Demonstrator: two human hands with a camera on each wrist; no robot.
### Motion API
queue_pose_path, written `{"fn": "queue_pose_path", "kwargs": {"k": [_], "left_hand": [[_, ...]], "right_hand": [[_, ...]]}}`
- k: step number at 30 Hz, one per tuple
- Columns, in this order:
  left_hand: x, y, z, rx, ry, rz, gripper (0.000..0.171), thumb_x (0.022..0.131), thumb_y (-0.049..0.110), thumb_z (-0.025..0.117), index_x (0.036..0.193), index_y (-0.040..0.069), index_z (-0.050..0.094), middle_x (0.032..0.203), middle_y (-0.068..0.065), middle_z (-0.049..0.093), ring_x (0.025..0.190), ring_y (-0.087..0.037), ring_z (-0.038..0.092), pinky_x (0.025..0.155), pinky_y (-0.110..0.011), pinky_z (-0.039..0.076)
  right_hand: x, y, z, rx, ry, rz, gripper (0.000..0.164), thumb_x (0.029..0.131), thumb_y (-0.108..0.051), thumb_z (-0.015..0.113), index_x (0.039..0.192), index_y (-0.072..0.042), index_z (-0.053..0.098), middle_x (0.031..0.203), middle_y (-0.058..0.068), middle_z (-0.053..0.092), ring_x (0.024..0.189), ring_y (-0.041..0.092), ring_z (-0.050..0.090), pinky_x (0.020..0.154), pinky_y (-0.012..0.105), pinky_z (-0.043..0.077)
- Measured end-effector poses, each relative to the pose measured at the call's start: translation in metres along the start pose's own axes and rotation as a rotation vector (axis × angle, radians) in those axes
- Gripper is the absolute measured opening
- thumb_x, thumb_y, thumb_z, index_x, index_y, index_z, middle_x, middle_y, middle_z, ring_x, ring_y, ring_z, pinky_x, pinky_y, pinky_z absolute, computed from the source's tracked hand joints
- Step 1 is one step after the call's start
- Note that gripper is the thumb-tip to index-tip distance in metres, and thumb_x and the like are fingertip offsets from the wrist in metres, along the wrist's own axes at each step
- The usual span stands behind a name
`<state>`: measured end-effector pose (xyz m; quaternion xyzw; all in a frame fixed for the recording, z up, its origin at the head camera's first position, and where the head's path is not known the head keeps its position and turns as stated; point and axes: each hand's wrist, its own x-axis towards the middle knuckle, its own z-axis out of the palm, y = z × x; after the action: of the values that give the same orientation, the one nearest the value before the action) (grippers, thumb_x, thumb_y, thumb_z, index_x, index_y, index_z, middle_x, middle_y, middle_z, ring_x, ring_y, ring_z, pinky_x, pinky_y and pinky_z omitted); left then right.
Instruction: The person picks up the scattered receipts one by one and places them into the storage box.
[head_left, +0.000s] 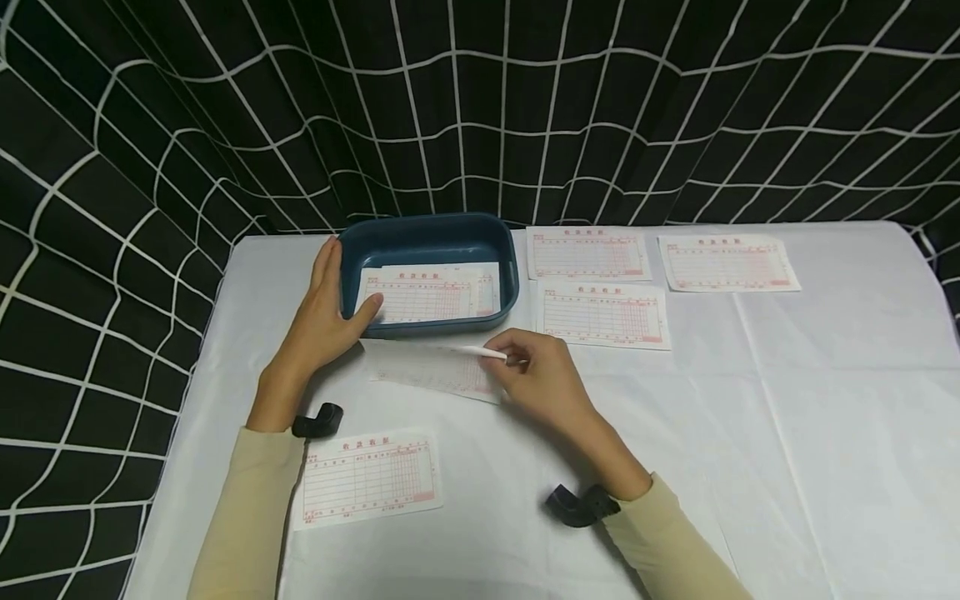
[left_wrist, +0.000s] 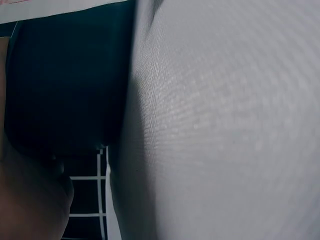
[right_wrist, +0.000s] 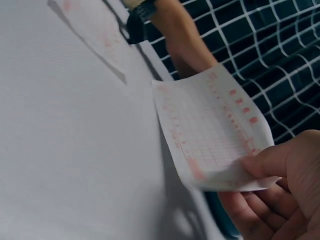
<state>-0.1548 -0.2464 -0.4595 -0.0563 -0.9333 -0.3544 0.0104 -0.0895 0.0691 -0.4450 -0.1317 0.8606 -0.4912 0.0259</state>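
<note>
In the head view my left hand (head_left: 324, 315) grips the near left corner of a dark blue plastic bin (head_left: 420, 227). Its fingers lie along the end wall, while the thumb reaches over the front rim onto receipt slips (head_left: 420, 296) inside. My right hand (head_left: 546, 379) pinches a receipt slip (head_left: 431, 367) by its right end, just in front of the bin. The right wrist view shows this slip (right_wrist: 205, 127) with red print, thumb on top and fingers beneath. The left wrist view has the bin's dark wall (left_wrist: 70, 80) beside the left hand (left_wrist: 30, 200).
One receipt slip (head_left: 371, 479) lies near the left forearm. To the right of the bin are three more: an upper slip (head_left: 588, 252), a lower slip (head_left: 603, 315) and a far-right slip (head_left: 727, 263). A black curtain with white grid lines (head_left: 480, 108) stands behind the white-covered table (head_left: 810, 417).
</note>
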Motion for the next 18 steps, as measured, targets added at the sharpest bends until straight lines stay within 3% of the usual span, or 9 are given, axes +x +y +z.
{"fn": "queue_pose_path", "kwargs": {"k": [11,18], "left_hand": [[-0.003,-0.003,-0.002,-0.026,0.008,0.015,0.100,0.100,0.039,0.067,0.170,0.003,0.006,0.180,-0.012,0.004,0.166,-0.037,0.017,0.130,-0.063,0.025],[-0.001,-0.003,-0.001,-0.014,-0.004,0.018,0.099,0.101,0.041,0.065,0.170,0.004,0.006,0.181,-0.011,0.004,0.166,-0.036,0.017,0.131,-0.062,0.024]], "right_hand": [[0.010,-0.009,-0.026,0.050,0.033,0.032,0.005,0.089,-0.007,0.083,0.092,-0.007,0.079,0.075,0.005,0.075,0.063,0.006,0.053,0.060,0.017,0.042],[0.028,-0.015,-0.047,0.064,0.081,-0.004,0.006,0.090,-0.005,0.082,0.092,-0.002,0.078,0.089,0.015,0.080,0.073,-0.003,0.067,0.062,0.015,0.049]]}}
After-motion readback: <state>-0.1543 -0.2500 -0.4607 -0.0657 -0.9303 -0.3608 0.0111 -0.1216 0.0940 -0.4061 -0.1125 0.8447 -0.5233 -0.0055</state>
